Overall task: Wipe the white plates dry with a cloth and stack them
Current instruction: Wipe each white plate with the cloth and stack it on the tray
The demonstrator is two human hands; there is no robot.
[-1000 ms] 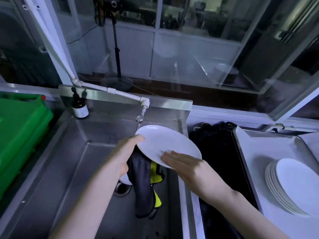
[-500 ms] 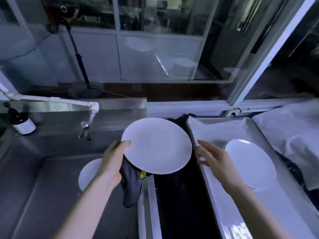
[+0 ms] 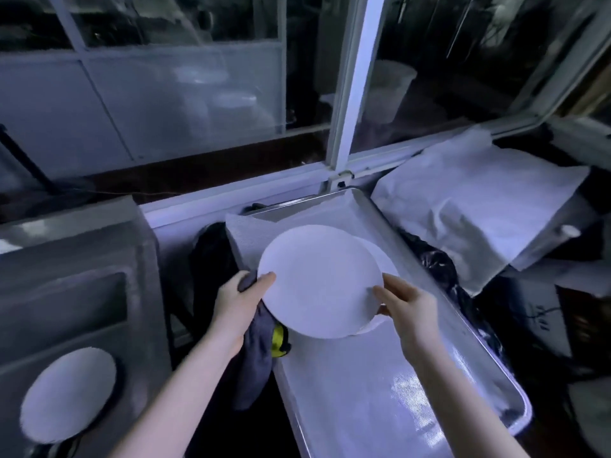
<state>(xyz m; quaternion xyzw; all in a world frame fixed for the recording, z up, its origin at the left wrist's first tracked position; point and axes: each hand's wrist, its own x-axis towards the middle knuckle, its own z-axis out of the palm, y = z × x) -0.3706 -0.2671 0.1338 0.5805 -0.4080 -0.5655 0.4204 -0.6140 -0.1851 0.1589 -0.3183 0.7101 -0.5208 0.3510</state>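
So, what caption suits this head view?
Left hand, with cloth, and right hand hold a white plate above another plate in the tray.

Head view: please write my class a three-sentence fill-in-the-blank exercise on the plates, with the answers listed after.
The left hand grips the held plate together with a grey ___. The right hand grips that plate over a metal ___. A second plate lies alone in the ___.
Answers: cloth; tray; sink.
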